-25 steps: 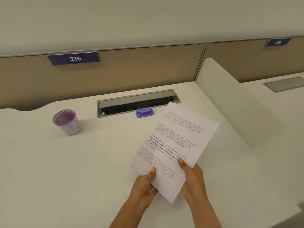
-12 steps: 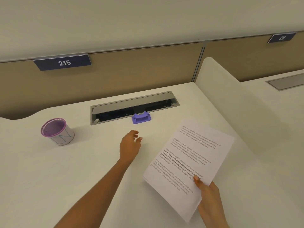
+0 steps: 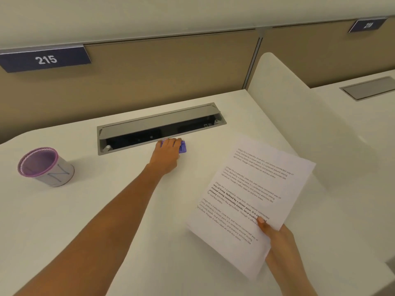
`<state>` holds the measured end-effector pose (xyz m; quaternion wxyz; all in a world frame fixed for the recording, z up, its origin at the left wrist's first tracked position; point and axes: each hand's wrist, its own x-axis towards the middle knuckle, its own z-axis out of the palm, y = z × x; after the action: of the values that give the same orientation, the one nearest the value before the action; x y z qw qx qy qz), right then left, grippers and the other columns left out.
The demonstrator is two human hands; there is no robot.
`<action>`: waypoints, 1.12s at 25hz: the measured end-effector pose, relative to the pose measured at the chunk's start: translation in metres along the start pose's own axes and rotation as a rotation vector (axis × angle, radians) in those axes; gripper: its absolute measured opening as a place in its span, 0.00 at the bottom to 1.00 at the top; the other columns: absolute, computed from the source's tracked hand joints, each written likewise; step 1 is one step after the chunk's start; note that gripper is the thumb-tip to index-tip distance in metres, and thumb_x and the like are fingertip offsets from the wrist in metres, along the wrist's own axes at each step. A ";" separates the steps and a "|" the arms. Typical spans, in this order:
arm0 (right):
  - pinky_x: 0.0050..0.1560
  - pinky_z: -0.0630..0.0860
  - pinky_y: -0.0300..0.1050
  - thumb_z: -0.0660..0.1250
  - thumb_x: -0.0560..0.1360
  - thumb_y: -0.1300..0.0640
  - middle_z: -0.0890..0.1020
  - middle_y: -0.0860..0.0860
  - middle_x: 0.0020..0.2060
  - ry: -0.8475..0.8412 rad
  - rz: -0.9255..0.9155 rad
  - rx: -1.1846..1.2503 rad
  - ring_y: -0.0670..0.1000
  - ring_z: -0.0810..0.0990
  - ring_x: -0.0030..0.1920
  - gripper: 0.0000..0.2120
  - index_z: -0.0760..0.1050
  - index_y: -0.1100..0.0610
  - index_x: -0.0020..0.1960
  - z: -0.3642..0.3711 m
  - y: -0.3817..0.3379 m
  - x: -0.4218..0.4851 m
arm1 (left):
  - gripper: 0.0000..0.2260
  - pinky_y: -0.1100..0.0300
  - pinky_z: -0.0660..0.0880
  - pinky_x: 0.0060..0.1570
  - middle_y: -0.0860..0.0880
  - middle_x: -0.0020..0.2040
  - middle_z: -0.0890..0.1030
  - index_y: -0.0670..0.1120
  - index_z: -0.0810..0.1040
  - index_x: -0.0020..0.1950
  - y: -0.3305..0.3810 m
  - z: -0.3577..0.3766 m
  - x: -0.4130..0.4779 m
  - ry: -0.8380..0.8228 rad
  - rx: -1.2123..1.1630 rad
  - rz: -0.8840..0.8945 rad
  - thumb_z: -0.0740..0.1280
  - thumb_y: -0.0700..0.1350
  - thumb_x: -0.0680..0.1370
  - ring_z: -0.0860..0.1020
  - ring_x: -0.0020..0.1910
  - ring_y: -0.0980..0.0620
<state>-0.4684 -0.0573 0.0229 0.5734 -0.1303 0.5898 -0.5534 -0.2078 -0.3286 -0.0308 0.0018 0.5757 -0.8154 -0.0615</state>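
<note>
A small purple stapler point(image 3: 183, 146) sits on the white desk point(image 3: 106, 210) at the front edge of the open grey cable hatch point(image 3: 158, 124). My left hand point(image 3: 167, 150) reaches out over it, and its fingers curl over the top and cover most of it, so only the right end shows. My right hand point(image 3: 280, 242) holds a printed sheet of paper point(image 3: 256, 189) by its lower right corner, thumb on top. The sheet hangs just above the desk, to the right of the stapler.
A purple-rimmed cup point(image 3: 46, 167) marked with an N stands at the left of the desk. A tan back panel carries a sign reading 215 point(image 3: 46, 59). A white curved divider point(image 3: 299, 107) closes off the right side, with a second desk beyond it.
My left hand let go of the paper, reached forward and now lies over the purple stapler. My right hand moved the sheet to the right and holds it alone.
</note>
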 end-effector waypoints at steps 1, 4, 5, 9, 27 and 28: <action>0.62 0.75 0.59 0.65 0.77 0.63 0.84 0.53 0.58 -0.002 0.000 -0.008 0.56 0.83 0.58 0.15 0.78 0.55 0.63 0.000 -0.001 -0.001 | 0.26 0.48 0.56 0.73 0.46 0.70 0.71 0.48 0.64 0.71 -0.001 0.000 -0.014 0.002 -0.075 0.030 0.68 0.40 0.75 0.69 0.68 0.45; 0.62 0.75 0.59 0.65 0.77 0.64 0.84 0.53 0.58 0.000 0.011 -0.024 0.56 0.83 0.58 0.15 0.78 0.56 0.63 0.000 0.000 -0.003 | 0.21 0.53 0.59 0.70 0.49 0.63 0.77 0.50 0.72 0.64 -0.004 -0.002 -0.071 -0.020 -0.243 0.080 0.69 0.35 0.73 0.74 0.63 0.46; 0.62 0.75 0.59 0.65 0.77 0.64 0.84 0.53 0.58 0.002 0.016 -0.034 0.56 0.83 0.58 0.15 0.78 0.56 0.63 0.001 0.000 -0.003 | 0.20 0.55 0.61 0.68 0.49 0.61 0.77 0.50 0.74 0.62 -0.005 -0.001 -0.095 -0.002 -0.263 0.107 0.69 0.35 0.73 0.74 0.63 0.46; 0.64 0.73 0.62 0.66 0.77 0.65 0.83 0.54 0.59 -0.050 0.052 -0.082 0.58 0.81 0.60 0.16 0.77 0.57 0.63 0.010 0.011 -0.011 | 0.16 0.52 0.61 0.72 0.52 0.60 0.78 0.48 0.75 0.61 -0.012 -0.005 -0.194 0.005 -0.364 0.255 0.62 0.39 0.74 0.72 0.65 0.51; 0.63 0.74 0.64 0.68 0.76 0.64 0.84 0.56 0.57 -0.302 0.242 -0.351 0.60 0.82 0.58 0.16 0.77 0.59 0.63 0.013 0.052 -0.033 | 0.12 0.57 0.65 0.36 0.48 0.34 0.74 0.43 0.72 0.37 0.015 -0.004 -0.301 -0.078 -0.927 -0.910 0.68 0.48 0.75 0.70 0.35 0.47; 0.63 0.74 0.64 0.68 0.76 0.64 0.84 0.57 0.56 -0.325 0.251 -0.379 0.60 0.83 0.57 0.16 0.77 0.60 0.64 0.017 0.050 -0.031 | 0.10 0.57 0.66 0.39 0.46 0.36 0.75 0.43 0.72 0.38 0.013 -0.004 -0.301 -0.070 -1.008 -0.907 0.68 0.46 0.76 0.70 0.36 0.47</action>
<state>-0.4207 -0.0233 0.0037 0.6900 -0.2485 0.5946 -0.3295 -0.1183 -0.0420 -0.0050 0.2175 0.7873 -0.3644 -0.4473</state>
